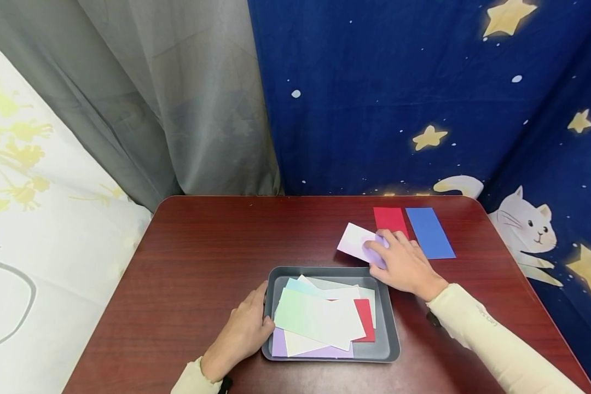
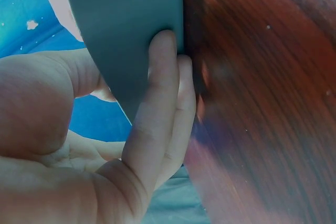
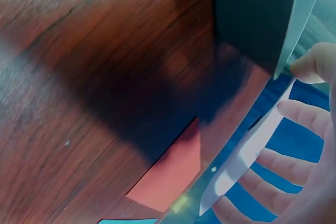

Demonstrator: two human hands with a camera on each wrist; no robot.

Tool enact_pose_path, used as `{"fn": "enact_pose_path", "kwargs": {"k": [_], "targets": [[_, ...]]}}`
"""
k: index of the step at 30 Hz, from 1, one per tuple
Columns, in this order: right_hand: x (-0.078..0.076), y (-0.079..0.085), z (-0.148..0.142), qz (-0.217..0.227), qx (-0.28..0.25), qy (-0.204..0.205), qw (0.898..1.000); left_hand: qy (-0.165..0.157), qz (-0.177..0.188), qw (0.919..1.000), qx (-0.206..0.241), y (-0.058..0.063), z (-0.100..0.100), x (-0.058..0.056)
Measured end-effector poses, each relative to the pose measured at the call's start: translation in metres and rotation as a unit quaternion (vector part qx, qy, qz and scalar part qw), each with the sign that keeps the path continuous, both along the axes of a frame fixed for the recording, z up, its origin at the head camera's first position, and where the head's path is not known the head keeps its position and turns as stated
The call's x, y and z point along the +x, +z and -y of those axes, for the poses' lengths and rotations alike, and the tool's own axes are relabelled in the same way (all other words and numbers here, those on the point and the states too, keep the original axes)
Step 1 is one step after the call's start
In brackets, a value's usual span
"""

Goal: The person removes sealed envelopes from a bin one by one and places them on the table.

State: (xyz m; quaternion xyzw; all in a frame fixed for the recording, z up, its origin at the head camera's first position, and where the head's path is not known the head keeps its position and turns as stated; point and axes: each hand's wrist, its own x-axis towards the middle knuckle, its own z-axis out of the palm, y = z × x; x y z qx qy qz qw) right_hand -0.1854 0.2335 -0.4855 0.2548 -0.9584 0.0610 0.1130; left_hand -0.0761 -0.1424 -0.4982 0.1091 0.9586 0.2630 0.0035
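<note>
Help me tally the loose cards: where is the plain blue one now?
In the head view, the blue card lies on the table toward its far right corner, just right of a red card and beyond the right hand.

Reddish-brown table [image 1: 202, 251]. On it: grey tray [image 1: 385, 328]; blue card [image 1: 430, 233]; red card [image 1: 390, 219], partly hidden, seemingly flat.

Left hand [image 1: 241, 328] grips, thumb [image 1: 267, 326] opposite fingers [image 2: 164, 90]; right hand [image 1: 401, 262] lies farther forward, fingers spread, seemingly pinching.
</note>
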Motion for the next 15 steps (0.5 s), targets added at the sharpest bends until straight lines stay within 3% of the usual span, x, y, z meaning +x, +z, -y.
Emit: {"fn": "enact_pose_path", "kwargs": {"k": [8,15], "targets": [[-0.01,-0.005,-0.011,0.006,-0.008,-0.023,1.0,-0.001,0.0,1.0,0.0,0.0,0.0,0.0],[-0.019,-0.01,-0.023,0.042,0.002,-0.064,0.997,0.0,0.001,1.0,0.0,0.0,0.0,0.0]]}}
